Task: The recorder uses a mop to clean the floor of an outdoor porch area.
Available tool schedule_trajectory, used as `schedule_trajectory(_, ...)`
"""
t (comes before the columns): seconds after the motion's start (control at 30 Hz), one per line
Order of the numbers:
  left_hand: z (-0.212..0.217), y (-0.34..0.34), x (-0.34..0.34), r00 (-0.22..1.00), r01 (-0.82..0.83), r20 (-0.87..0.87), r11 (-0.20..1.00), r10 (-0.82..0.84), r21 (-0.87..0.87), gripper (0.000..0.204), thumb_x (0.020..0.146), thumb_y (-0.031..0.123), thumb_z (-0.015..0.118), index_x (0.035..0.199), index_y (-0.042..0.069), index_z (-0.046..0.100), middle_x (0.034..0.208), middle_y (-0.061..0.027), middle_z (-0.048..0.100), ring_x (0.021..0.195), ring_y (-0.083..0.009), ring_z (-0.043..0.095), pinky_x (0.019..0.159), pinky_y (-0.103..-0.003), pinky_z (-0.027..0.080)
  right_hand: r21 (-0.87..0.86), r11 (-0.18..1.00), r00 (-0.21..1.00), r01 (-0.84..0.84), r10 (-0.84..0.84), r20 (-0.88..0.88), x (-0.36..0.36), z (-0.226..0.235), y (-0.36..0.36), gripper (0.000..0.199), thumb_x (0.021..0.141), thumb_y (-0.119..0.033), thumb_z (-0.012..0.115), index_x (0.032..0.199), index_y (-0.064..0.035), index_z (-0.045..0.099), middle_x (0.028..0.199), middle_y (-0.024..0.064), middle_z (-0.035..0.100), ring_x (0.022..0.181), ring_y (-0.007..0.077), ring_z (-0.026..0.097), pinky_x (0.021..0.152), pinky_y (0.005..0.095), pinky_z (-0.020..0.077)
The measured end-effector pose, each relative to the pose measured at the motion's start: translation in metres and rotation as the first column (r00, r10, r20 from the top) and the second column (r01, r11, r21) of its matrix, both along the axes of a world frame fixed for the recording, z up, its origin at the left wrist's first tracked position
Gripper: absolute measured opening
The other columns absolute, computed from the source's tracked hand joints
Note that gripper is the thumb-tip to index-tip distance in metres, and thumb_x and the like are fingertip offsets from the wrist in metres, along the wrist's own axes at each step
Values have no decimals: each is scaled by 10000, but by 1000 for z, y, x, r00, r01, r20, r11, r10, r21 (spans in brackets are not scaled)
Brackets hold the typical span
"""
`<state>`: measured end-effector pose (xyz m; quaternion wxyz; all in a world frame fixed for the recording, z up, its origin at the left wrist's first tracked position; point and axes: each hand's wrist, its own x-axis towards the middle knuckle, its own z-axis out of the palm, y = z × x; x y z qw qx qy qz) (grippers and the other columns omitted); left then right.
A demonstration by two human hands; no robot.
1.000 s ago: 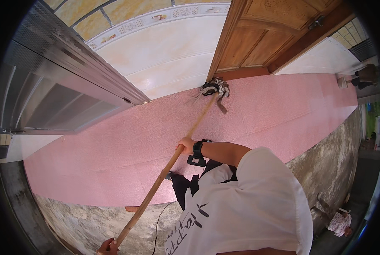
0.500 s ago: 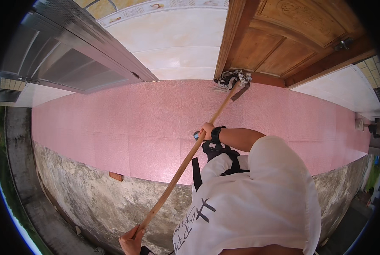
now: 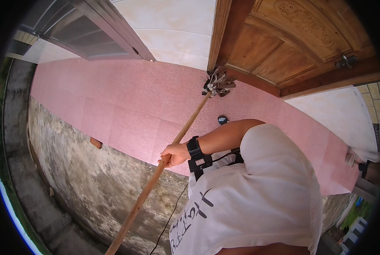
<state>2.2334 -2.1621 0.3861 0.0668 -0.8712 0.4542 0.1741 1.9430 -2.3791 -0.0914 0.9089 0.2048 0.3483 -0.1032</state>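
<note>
A mop with a long wooden handle (image 3: pixel 190 121) slants across the view from the lower left to the far middle. Its head of grey and white cloth strips (image 3: pixel 219 83) lies on the pink tiled floor (image 3: pixel 126 95), near the foot of the carved wooden door (image 3: pixel 279 46). My right hand (image 3: pixel 176 154), with a black strap at its wrist, is wrapped round the middle of the handle. The handle's near end runs out at the lower edge, and my left hand is out of the picture.
A grey-framed door (image 3: pixel 85 36) stands at the far left beside a pale tiled wall (image 3: pixel 173 29). Below the floor's near edge spreads a stained concrete face (image 3: pixel 83 174), with a red brick piece (image 3: pixel 96 143) at its top. My dark shoe (image 3: pixel 223 120) shows beyond my right forearm.
My right hand has come back toward me and left with the handle. The mop head has shifted slightly nearer and left of the door's foot. My left hand has gone out of view.
</note>
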Motion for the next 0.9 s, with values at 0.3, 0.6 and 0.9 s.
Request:
schedule_trajectory(0.3,-14,-76,-143,937,339,216,861,-275,-378,131,771,119,567,789,-1,615,557,-120,506,466,-179,452,452,-317,363,-16,979,971,201,-197,136,-138,26,-10,98,864,-65,415,913,20,402,960,127,449,982,225,501,915,379,413)
schedule_trajectory(0.6,30,-178,-80,926,360,316,739,-207,-569,176,765,145,581,742,-30,580,559,-95,509,474,-163,458,461,-302,357,-73,929,920,363,-345,185,-278,77,-22,100,817,-59,514,885,10,489,1020,136,536,996,220,526,948,348,404)
schedule_trajectory(0.9,-62,-205,-243,888,457,237,804,-393,-381,319,862,186,456,640,-40,493,528,-85,460,467,-149,397,484,-320,332,56,743,742,667,-669,42,-356,-28,-40,125,879,-90,356,926,24,340,896,138,448,921,244,508,900,408,409)
